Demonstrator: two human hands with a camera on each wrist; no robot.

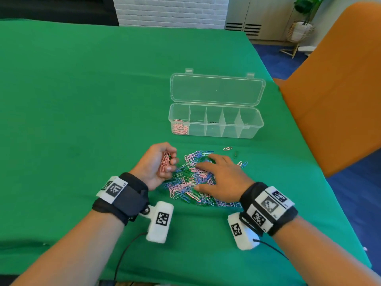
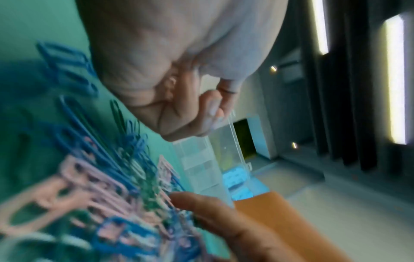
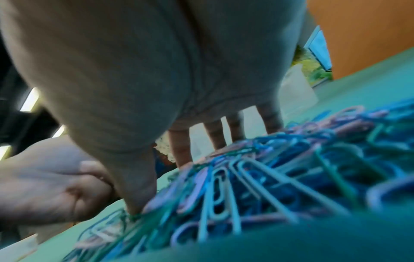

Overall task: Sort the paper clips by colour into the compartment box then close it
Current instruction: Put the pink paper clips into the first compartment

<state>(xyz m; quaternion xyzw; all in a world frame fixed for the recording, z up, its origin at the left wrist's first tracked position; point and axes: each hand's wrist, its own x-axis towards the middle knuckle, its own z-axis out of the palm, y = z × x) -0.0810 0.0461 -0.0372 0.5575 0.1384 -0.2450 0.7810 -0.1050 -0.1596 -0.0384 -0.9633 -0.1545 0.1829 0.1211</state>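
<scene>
Your left hand (image 1: 158, 164) sits palm-up at the left edge of the pile, fingers curled around a bunch of pink clips (image 1: 165, 162). It's holding them, not resting on the desk (image 1: 72, 120).

Your right hand (image 1: 221, 178) is palm-down on the mixed pile (image 1: 191, 182), fingers spread and straight, fingertips (image 3: 181, 156) pressing into the clips. It isn't pinching anything. In the right wrist view the thumb tip also touches down at the near-left edge of the pile.

The pile is pink, blue and green clips, tangled, directly between your hands and just in front of you. A few strays lie past it: one pink clip (image 1: 227, 148) towards the box, and a pink/blue pair (image 1: 242, 163) at the right edge.

The compartment box (image 1: 216, 129) sits further back on the desk, well apart from the pile. Its lid (image 1: 217, 89) is open and laid flat behind it. There are five compartments. The leftmost one holds sorted pink clips (image 1: 180, 127); the other four look empty of clips from the head view.

An orange chair (image 1: 340, 89) stands at the right side of the desk. The left wrist view is blurred.
</scene>
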